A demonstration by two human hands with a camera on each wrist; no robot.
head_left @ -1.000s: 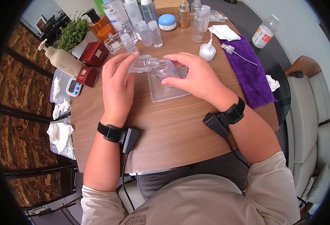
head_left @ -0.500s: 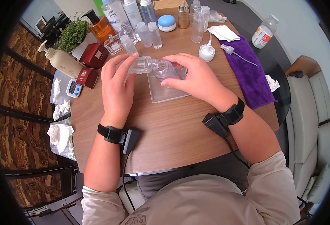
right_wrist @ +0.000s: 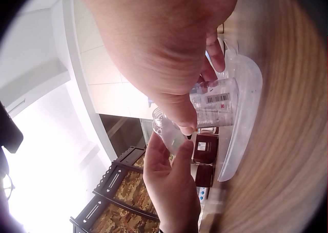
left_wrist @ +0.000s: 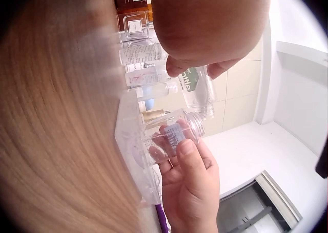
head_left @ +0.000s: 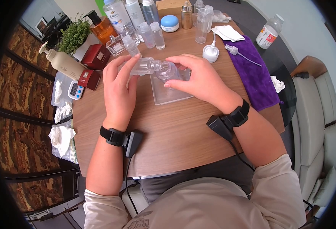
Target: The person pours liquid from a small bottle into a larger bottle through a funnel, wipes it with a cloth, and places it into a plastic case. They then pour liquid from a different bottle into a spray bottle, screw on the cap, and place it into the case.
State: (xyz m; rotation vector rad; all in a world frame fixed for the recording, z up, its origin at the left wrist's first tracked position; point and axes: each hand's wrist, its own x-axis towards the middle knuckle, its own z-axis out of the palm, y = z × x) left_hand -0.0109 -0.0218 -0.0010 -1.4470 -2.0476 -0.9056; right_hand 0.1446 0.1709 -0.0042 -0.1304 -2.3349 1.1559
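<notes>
My left hand holds a small clear bottle between thumb and fingers, tipped nearly level with its uncapped neck to the right. A green label shows on it in the left wrist view. My right hand grips a wider clear bottle round its sides. The small bottle's neck overlaps the wider bottle's open mouth in the head view. A printed barcode label is on the wider bottle. Beneath both hands lies a shallow translucent tray, with the wider bottle's base close over it.
A white pump top stands right of the hands, near a tall clear bottle. On a purple towel lies a spray nozzle with tube. Several small bottles and red boxes stand behind and left; a timer lies left.
The small bottle's neck has shifted slightly, lying a little more over the wider bottle's mouth than a second ago. Both hands keep their grips and are otherwise nearly still.
</notes>
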